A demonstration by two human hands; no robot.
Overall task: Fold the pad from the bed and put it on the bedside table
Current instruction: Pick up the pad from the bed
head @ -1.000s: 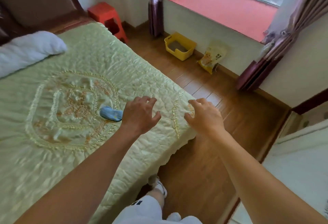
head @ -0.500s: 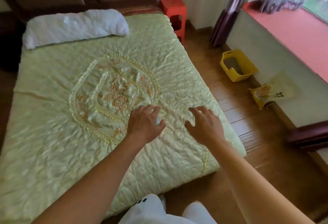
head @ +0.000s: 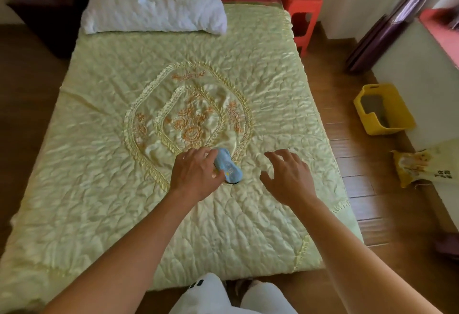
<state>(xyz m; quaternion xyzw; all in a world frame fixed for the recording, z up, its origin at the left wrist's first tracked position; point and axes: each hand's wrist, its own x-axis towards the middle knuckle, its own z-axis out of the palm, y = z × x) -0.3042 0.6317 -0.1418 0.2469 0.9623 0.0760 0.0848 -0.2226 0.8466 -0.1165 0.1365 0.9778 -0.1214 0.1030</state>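
Note:
A small light-blue pad lies on the pale green quilted bedspread, just below its embroidered centre. My left hand sits at the pad's left side, fingers over its top end and thumb against its lower edge, pinching it while it rests on the bed. To the right of the pad, my right hand hovers with its fingers spread and holds nothing. A dark wooden bedside table stands at the far left, by the head of the bed.
A white pillow lies across the head of the bed. A red plastic stool stands at the bed's far right corner. On the wooden floor to the right are a yellow bin and a yellow bag.
My view has swung left from the bed's corner to face the whole bed. Both hands have moved over the bedspread, and my left hand has reached the blue pad and closed on its edge.

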